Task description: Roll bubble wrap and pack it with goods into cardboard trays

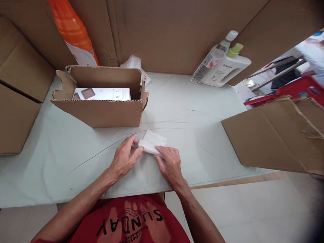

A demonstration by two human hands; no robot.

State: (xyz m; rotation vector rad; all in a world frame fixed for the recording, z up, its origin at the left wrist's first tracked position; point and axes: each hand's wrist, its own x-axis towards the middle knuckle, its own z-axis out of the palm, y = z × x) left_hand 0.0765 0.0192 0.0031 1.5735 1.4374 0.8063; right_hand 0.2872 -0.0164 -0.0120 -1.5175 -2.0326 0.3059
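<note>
A small piece of bubble wrap (pixel 154 139) lies on the cloth-covered table in front of me, its near part rolled or folded over. Whether anything is wrapped inside, I cannot tell. My right hand (pixel 170 163) pinches its near right edge between thumb and fingers. At the left end is my left hand (pixel 125 157), thumb and fingers apart, the thumb tip touching the roll. Just beyond the left hand stands an open cardboard box (pixel 116 113) holding a white printed box (pixel 106 94).
Behind the open box are an orange bottle (pixel 76 33) and more bubble wrap (pixel 132 62). A clear bottle (pixel 211 62) and a white jug (pixel 220 72) stand at the back right. Cardboard boxes flank the table, one at right (pixel 275 138). A red tray (pixel 291 91) lies beyond.
</note>
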